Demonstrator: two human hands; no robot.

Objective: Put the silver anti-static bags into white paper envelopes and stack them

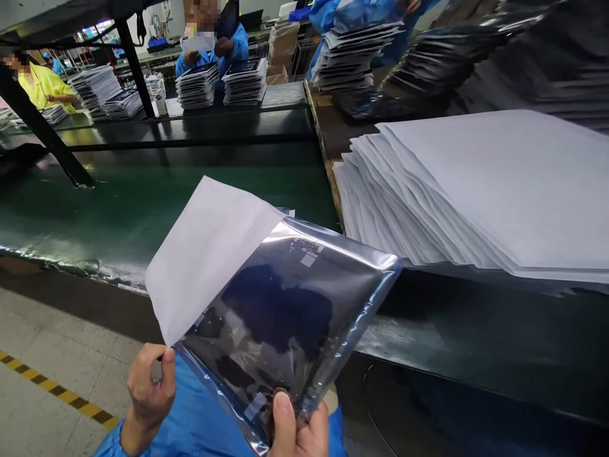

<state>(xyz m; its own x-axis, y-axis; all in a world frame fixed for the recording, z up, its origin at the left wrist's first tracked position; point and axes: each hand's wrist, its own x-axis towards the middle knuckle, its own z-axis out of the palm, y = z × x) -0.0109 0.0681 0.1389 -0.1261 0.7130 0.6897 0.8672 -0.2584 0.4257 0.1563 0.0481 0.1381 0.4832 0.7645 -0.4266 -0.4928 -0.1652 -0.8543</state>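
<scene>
The shiny silver bag [285,304] is held up in front of the person, above the near edge of the green conveyor belt [143,203], tilted so one corner points right. A white sheet [209,254] sticks out of its upper left side, about half of it showing and the rest behind the film. Something dark shows through the bag, but I cannot tell what it is.

The left hand [147,390] is closed in a pinch on the sheet's lowest corner, thumb and fingertips pressed together. The right hand [297,431] grips the bag's bottom edge, thumb flat on the front and the other fingers hidden behind.

Just to the right, a fanned stack of white sheets [476,190] lies on the dark worktable [333,127]. Behind it stand piles of bagged items [352,57]. Across the belt, 2 co-workers stand at their own stacks: one in a blue coat [233,47], one in yellow [42,86]. A yellow-and-black stripe [57,390] runs along the floor at lower left.
</scene>
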